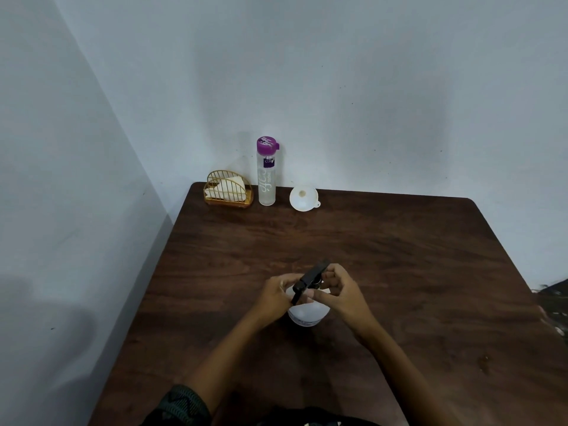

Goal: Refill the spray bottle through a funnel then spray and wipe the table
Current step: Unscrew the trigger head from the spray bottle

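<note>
Early stage, refill not started. The translucent round plastic spray bottle stood on the dark brown wooden table, near the front centre, well apart from everything else. Left hand was wrapped on the bottle's shoulder, fingers closed against it. Right hand had fingers curled together at the neck under the black trigger spray head, which was tilted; looked like unscrewing, judging by grip only. The head was on the bottle. The white plastic funnel lay untouched at the far edge, beside the tall clear water bottle with purple cap, capped. The gold wire napkin holder held white napkins. Left: funnel in, pour, recap, spray, wipe, all 5.
</note>
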A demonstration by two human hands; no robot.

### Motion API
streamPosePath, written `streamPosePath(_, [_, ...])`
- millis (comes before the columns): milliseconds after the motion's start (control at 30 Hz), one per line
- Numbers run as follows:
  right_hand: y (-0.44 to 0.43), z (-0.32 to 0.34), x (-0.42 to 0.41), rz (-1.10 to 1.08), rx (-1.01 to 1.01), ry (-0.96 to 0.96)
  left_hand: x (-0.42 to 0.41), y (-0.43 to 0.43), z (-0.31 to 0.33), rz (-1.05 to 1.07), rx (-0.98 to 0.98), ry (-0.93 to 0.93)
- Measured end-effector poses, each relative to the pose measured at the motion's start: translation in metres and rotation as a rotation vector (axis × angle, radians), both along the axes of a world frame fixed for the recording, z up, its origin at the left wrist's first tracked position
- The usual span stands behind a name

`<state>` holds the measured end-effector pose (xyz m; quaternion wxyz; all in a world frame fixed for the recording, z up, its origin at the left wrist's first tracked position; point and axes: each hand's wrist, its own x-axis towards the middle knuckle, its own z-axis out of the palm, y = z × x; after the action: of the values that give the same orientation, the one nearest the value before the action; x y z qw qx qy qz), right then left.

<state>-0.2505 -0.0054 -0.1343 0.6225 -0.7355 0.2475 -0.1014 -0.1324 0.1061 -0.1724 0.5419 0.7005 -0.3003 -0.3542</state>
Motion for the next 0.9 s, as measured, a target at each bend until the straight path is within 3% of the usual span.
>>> streamPosePath(900, [-0.0043,0.0011,-0.0032,0.082,0.002,0.026,0.0004,0.0004,-0.0061,-0.009,-0.036,0.045])
